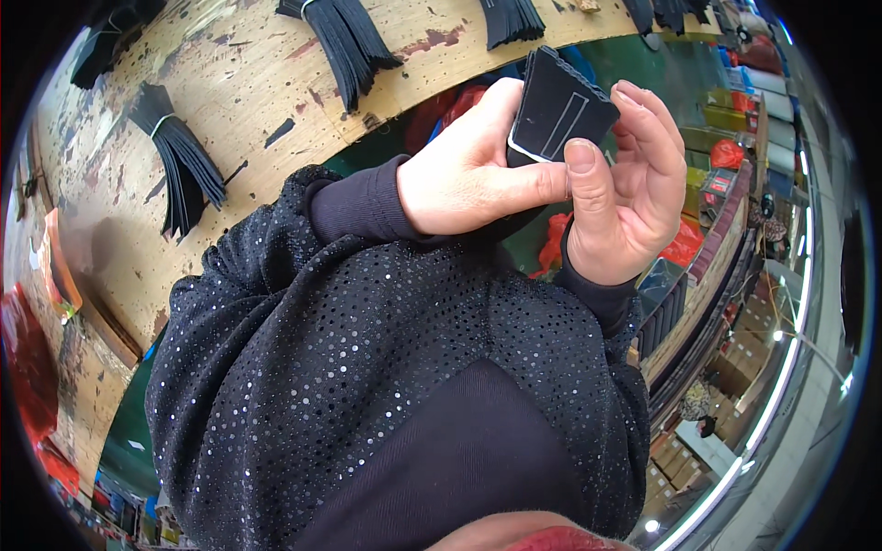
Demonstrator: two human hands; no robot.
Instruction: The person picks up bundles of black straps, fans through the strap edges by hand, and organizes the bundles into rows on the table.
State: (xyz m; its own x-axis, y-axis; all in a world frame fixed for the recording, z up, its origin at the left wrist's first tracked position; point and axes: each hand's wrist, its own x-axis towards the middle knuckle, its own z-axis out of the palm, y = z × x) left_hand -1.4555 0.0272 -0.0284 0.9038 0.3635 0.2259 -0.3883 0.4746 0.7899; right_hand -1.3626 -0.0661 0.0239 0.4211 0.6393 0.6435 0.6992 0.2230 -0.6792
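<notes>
A bundle of flat black strips [560,110] with a thin pale line pattern on its top piece is held up in front of my chest. My left hand [473,170] is closed around its left and lower side, thumb stretched along the near edge. A white band [528,151] shows at that edge, partly covered by my thumb. My right hand [634,179] is at the bundle's right side with fingers curved and apart. Its thumb tip is by the near edge, close to my left thumb; whether it touches the bundle I cannot tell.
On the worn wooden table [248,92] lie several black bundles, among them a banded bundle [179,156] at the left and another bundle [344,46] farther back. Red plastic [32,367] lies at the far left. Stacked goods [735,101] stand at the right.
</notes>
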